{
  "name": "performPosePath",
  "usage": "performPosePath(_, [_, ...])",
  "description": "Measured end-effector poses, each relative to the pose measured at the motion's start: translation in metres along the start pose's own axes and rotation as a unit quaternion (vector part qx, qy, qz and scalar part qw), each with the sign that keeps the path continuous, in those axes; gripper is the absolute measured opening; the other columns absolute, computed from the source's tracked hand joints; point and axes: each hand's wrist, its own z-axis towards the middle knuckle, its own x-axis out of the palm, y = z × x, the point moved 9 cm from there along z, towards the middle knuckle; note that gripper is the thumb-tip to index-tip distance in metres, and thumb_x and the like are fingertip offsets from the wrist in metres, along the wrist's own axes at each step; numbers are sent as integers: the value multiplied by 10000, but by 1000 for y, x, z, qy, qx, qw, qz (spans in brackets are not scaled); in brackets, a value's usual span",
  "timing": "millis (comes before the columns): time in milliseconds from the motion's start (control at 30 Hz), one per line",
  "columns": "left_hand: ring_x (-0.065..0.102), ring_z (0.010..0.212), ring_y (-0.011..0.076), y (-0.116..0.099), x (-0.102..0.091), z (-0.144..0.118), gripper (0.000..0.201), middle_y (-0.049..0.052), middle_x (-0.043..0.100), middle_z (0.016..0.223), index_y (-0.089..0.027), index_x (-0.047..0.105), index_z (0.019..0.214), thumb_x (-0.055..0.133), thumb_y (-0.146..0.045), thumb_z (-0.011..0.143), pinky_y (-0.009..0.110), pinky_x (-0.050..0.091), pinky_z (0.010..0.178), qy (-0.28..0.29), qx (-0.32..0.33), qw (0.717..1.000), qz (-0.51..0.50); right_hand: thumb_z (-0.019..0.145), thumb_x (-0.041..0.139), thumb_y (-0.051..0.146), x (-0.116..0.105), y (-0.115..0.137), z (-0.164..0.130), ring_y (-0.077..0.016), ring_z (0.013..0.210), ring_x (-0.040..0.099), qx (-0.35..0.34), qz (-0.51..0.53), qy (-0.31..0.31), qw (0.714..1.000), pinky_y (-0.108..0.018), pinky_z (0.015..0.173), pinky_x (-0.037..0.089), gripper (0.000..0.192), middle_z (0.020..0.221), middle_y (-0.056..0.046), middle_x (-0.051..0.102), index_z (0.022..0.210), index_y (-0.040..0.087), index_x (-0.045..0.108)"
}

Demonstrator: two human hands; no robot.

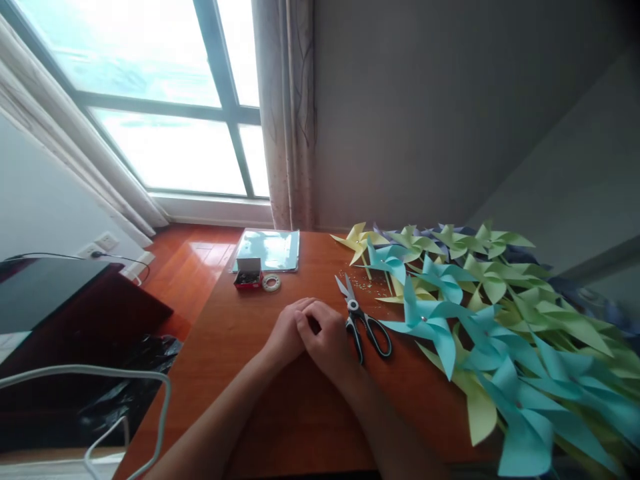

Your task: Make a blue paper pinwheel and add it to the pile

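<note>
My left hand [287, 331] and my right hand [327, 340] rest together over the wooden table [220, 373]. The right one lies partly over the left, with the fingers of both closed against each other; no object shows in either. Just right of my right hand is a pair of scissors [353, 307] with black and white handles, its blades parted. Beyond my hands are a small red box [249, 280] with its flap up and dark contents, and a whitish ring-shaped roll [271, 283].
Many paper pinwheels, such as a blue one [425, 319] and a yellow one [357, 241], cover the table's right side. Small scraps [367, 285] lie by the scissors. Pale blue sheets [273, 248] lie at the far edge. A white metal frame [167, 400] stands at left.
</note>
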Motion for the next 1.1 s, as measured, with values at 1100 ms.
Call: performPosePath(1100, [620, 1017, 320, 12, -65, 48, 225, 128, 708, 1046, -185, 702, 998, 485, -203, 941, 439, 427, 858, -38, -55, 864, 499, 957, 548, 267, 39, 1, -15, -192, 832, 687, -23, -181, 230, 956, -287, 678, 393, 152, 922, -48, 740, 883, 209, 668])
